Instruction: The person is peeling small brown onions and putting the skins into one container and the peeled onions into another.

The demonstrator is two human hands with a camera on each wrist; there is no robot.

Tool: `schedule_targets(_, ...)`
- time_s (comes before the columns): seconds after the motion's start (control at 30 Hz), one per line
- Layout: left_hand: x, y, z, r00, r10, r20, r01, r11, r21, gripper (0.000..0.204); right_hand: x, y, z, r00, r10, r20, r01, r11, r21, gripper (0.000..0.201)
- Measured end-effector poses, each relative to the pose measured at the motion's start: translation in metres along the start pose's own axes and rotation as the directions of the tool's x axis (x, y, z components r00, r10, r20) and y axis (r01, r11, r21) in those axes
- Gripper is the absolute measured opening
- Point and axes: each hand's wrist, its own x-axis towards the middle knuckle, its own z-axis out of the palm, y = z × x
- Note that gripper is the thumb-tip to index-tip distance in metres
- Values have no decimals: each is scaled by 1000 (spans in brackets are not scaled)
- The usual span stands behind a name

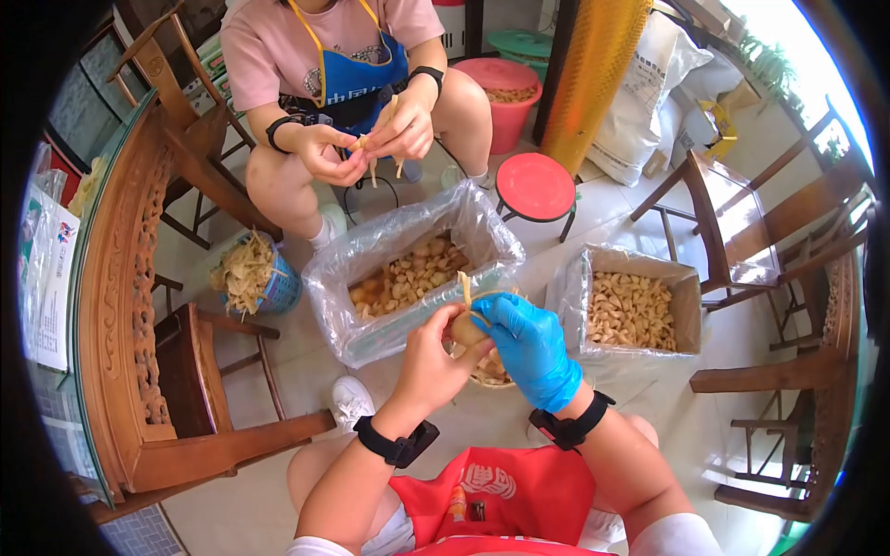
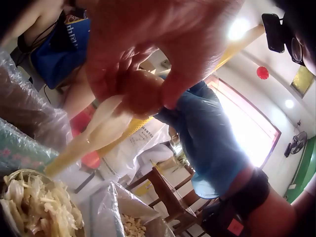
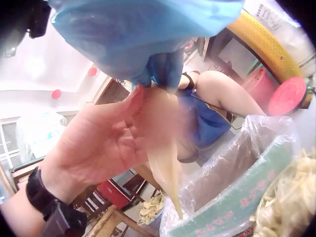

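Between the two hands is a round, pale brown bulb (image 1: 468,330). My bare left hand (image 1: 438,357) holds it, thumb on one side and fingers on the other. My right hand (image 1: 530,347), in a blue glove, pinches at the bulb's upper side, where a yellowish strip (image 1: 465,285) sticks up. In the left wrist view a pale, translucent peel (image 2: 94,128) hangs off the bulb; the right wrist view shows the same peel (image 3: 165,168) pointing down. Beneath the hands is a basket of peels (image 1: 491,369), partly hidden.
A plastic-lined box (image 1: 334,324) with bulbs in liquid stands ahead, and another box (image 1: 697,310) of pale pieces to the right. A blue basket (image 1: 286,278) of peels is at left. Across sits another person (image 1: 324,83), working with both hands. A red stool (image 1: 536,186) and wooden chairs stand around.
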Motion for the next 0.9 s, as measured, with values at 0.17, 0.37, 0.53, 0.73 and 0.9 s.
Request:
schedule_targets(0.17, -1, 0, -2, 994, -91, 58, 90, 996, 18, 43, 1, -7, -4, 994, -62, 93, 75, 988, -135, 25)
schedule_targets(0.37, -2, -5, 0, 998, -60, 10, 60, 997, -56, 42, -2, -2, 3, 969, -242, 46, 246, 939, -239, 28)
schedule_targets(0.53, 4, 8, -15, 961, -175, 212, 218, 956, -198, 40, 1, 1, -2, 929, -361, 80, 370, 899, -232, 28)
schedule_targets(0.73, 5, 13, -18, 912, -205, 354, 353, 834, -425, 35, 4, -1, -8, 909, -401, 112, 415, 855, -310, 29)
schedule_targets(0.9, 2, 12, -9, 928, -228, 294, 345, 824, -450, 34, 5, 0, -11, 917, -384, 105, 398, 869, -294, 28)
